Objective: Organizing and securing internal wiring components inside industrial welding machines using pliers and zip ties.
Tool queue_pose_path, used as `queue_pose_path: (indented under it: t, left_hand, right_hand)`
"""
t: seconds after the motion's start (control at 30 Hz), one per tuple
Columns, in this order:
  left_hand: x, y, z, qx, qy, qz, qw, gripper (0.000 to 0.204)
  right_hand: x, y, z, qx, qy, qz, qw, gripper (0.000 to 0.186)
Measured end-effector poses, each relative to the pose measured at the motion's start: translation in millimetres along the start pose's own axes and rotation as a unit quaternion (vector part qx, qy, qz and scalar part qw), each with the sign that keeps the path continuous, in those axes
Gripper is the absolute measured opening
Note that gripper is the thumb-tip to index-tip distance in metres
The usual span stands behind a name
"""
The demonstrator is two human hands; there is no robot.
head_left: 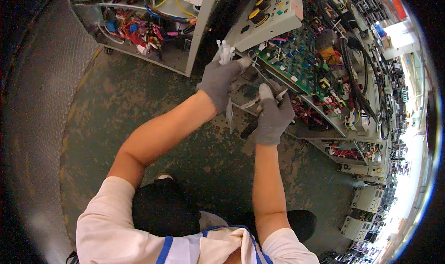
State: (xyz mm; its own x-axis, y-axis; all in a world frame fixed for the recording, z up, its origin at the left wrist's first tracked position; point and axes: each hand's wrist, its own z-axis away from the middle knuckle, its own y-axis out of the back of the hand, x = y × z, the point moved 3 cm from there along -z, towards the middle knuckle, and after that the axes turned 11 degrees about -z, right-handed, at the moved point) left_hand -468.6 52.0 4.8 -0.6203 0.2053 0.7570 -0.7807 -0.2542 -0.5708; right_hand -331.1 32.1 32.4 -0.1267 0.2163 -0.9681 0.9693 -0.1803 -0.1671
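Note:
My left hand (218, 81), in a grey glove with pale fingertips, closes round a bundle of white cable ties (225, 53). Their heads stick up above the fingers and their tails hang below the palm. Its thumb and fingertip reach the front edge of an opened cabinet, beside a small pale loop (253, 59). My right hand (273, 113), gloved alike, is closed just below that edge. A dark handle-like piece (249, 128) juts out under it and a narrow shiny piece (282, 95) shows at its fingers; the tool's kind is unclear. A green circuit board (301, 62) lies beyond both hands.
A tilted beige panel with black-and-yellow knobs (258, 16) leans over the board. Black cables (354, 78) run along the cabinet's right side. Another open metal cabinet (190, 46) with coloured wires stands at the upper left. Several beige units (366, 199) line the right.

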Motion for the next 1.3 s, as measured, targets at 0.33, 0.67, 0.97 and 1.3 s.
queue_pose_path:
  t: [0.33, 0.67, 0.97, 1.3]
  left_hand:
    - [4, 3, -3, 0.038, 0.045, -0.040, 0.997, 0.022]
    - [10, -4, 7, -0.022, 0.095, 0.004, 0.995, 0.011]
    - [4, 4, -6, -0.008, 0.069, -0.046, 0.997, 0.014]
    - [8, -2, 3, 0.042, 0.023, -0.052, 0.998, 0.012]
  right_hand:
    - [10, -39, -7, 0.080, -0.049, -0.080, 0.992, 0.018]
    - [4, -24, 18, 0.028, -0.143, -0.184, 0.972, 0.013]
    - [2, 26, -4, 0.171, -0.052, -0.111, 0.978, 0.019]
    - [11, -29, -23, -0.004, -0.056, 0.011, 0.998, 0.024]
